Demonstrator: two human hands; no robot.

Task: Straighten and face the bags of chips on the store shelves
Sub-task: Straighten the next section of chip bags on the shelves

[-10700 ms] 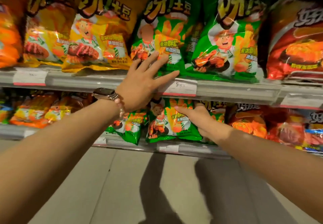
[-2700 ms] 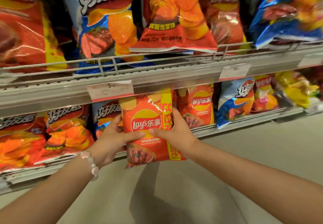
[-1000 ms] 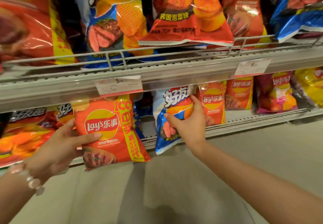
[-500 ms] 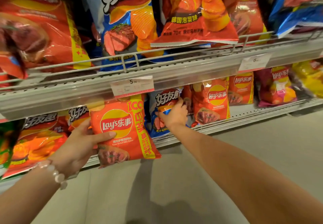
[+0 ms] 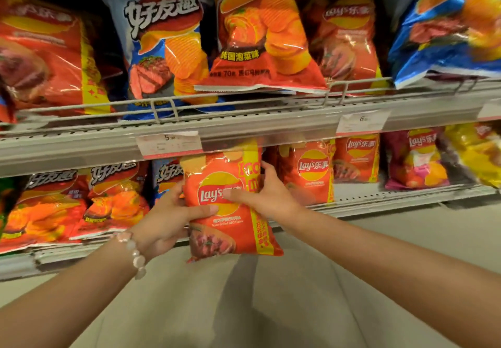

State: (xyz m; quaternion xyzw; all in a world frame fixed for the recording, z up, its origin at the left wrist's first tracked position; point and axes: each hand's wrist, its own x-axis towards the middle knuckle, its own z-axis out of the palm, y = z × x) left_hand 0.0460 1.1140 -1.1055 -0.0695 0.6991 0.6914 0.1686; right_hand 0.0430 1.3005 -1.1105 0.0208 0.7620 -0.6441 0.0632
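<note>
Two grey metal shelves [image 5: 244,128]: large chip bags [image 5: 260,35] upper, smaller bags [image 5: 311,171] lower.

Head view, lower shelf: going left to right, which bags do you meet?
Two orange-red ridged-chip bags → blue bag → Lay's bag held in both hands → red Lay's bag → second red Lay's bag → magenta Lay's bag → yellow bag.
</note>
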